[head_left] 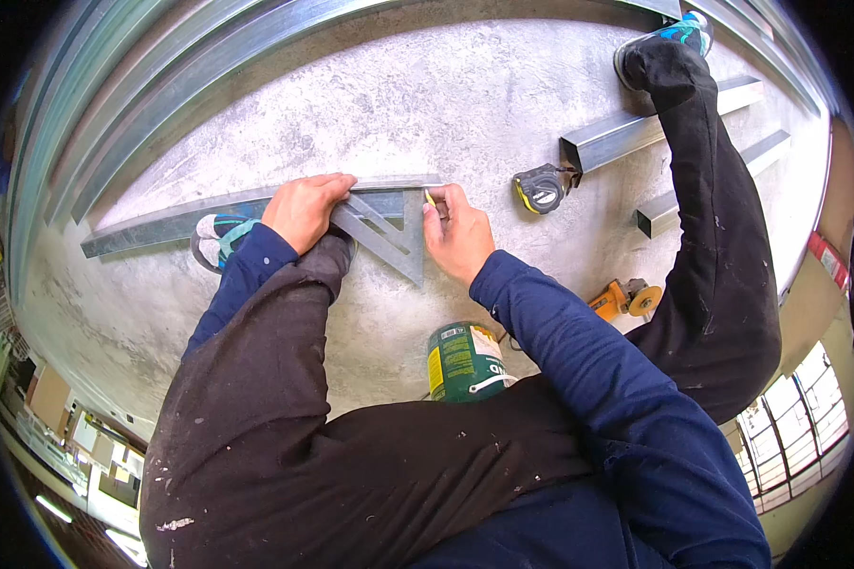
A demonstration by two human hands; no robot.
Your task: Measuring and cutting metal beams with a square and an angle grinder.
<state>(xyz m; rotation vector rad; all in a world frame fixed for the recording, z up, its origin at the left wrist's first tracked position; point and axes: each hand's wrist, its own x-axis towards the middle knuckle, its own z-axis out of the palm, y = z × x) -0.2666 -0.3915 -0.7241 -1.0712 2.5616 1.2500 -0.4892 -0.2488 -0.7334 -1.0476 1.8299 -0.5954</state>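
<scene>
A galvanized square steel tube (152, 230) lies across the floor ahead of me, its right end near my hands. Against it rests a grey metal speed square (414, 228), a triangle with slots cut through it. My left hand (302, 212) is closed over the tube and the square's left corner, holding the two together. Beside the square's upright edge, my right hand (461, 235) pinches a short yellow pencil (429, 198) with its tip close to the tube. Fingers and palm hide most of the pencil.
A black-and-yellow tape measure (539, 189) lies right of my hands, near two short steel tubes (617, 142). An orange angle grinder (622, 300) sits by my right leg. Beneath me stands a green bucket (457, 360). Long steel profiles (161, 123) curve along the far left.
</scene>
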